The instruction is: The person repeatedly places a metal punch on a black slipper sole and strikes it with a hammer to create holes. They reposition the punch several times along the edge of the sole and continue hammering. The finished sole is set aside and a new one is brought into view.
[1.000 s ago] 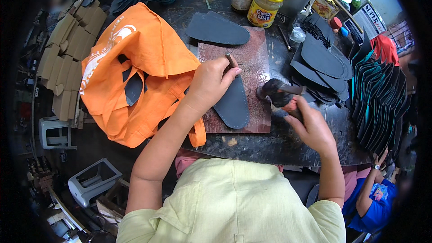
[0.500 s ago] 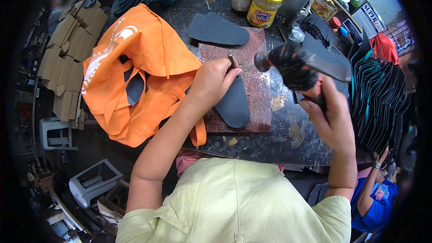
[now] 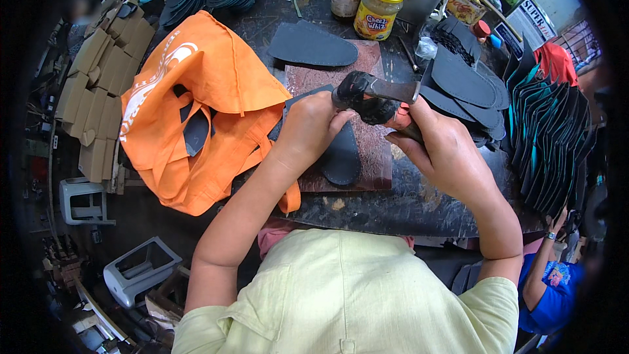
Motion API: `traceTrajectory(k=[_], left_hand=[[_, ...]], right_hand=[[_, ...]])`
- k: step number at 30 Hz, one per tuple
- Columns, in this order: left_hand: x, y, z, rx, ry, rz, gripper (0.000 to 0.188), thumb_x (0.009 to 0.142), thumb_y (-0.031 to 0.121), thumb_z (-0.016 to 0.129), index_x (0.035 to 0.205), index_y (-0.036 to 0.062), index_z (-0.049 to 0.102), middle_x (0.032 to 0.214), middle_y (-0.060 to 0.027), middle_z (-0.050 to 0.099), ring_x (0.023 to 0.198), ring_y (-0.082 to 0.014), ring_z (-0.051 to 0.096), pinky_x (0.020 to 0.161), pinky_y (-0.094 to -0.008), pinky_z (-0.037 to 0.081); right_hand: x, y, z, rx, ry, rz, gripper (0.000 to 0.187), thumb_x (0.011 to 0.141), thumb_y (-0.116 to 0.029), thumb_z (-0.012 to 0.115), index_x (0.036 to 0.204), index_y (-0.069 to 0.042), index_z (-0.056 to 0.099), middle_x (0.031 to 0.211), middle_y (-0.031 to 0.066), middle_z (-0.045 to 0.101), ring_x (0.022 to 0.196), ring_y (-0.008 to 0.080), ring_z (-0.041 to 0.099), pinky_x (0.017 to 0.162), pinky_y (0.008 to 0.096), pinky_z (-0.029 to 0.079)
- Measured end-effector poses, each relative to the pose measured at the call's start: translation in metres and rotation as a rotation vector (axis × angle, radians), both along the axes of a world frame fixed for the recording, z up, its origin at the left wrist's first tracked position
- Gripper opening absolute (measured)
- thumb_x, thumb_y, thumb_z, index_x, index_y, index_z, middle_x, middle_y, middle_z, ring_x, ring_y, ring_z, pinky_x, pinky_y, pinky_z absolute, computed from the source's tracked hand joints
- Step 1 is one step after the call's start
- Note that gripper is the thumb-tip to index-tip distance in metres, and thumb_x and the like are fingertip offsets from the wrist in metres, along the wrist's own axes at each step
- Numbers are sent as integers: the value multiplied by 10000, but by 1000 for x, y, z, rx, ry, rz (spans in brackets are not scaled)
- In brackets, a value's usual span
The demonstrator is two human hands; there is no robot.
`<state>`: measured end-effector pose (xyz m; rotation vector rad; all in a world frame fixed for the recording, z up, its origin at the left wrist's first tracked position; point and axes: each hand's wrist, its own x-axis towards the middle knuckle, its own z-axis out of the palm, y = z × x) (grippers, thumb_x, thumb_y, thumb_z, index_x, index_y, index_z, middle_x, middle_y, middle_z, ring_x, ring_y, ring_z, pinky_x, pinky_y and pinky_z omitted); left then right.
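My right hand (image 3: 449, 147) is closed round the handle of a hammer (image 3: 367, 101), whose head is wrapped with black material. The hammer's face is down at the top of my left fist, covering the metal punch there. My left hand (image 3: 306, 123) is closed on that punch, above a dark sole-shaped piece (image 3: 343, 156) with small marks along its edge. This piece lies on a worn reddish-brown board (image 3: 377, 174). A second dark sole-shaped piece (image 3: 313, 44) rests across the board's far edge.
Left of the board lies an orange cloth bag (image 3: 229, 72). Two jars, one yellow-lidded (image 3: 379, 8), stand at the back. More sole pieces (image 3: 464, 82) are piled at right, beside a long row of dark sheets (image 3: 547, 147). Another person's arm (image 3: 538, 272) shows at lower right.
My right hand has swung the hammer left and down from beside the board to the top of my left fist. My left hand stays nearly in place; the punch top is now hidden.
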<state>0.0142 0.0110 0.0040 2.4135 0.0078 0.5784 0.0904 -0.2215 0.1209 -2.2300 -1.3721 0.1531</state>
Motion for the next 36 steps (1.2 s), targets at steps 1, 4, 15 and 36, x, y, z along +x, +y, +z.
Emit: traceTrajectory(k=[1, 4, 15, 36], left_hand=[[1, 0, -1, -4, -20, -4, 196, 905, 160, 781, 933, 4, 665, 850, -217, 693, 818, -436, 692, 718, -497, 556], [1, 1, -3, -52, 13, 54, 209, 928, 181, 767, 944, 4, 659, 834, -219, 698, 795, -440, 691, 701, -497, 550], [3, 5, -6, -124, 17, -23, 235, 984, 217, 723, 974, 2, 628, 829, -218, 701, 789, -445, 690, 690, -495, 537], [-5, -2, 3, -107, 55, -29, 198, 981, 178, 716, 1049, 9, 637, 875, -206, 707, 829, -433, 694, 719, -493, 543]], right_hand=[[-1, 0, 0, -17, 22, -31, 545, 925, -123, 768, 1387, -21, 498, 1008, 240, 718, 942, 449, 711, 755, 491, 560], [-3, -3, -4, -16, 71, -73, 550, 924, -127, 773, 1388, -23, 496, 996, 242, 716, 935, 465, 702, 755, 494, 552], [-7, -20, 24, 178, 62, -86, 569, 904, -102, 791, 1389, 1, 511, 1028, 241, 708, 965, 480, 688, 798, 423, 557], [-12, -7, 20, 487, 79, -24, 502, 889, -90, 817, 1299, -3, 540, 999, 202, 703, 920, 434, 709, 789, 411, 573]])
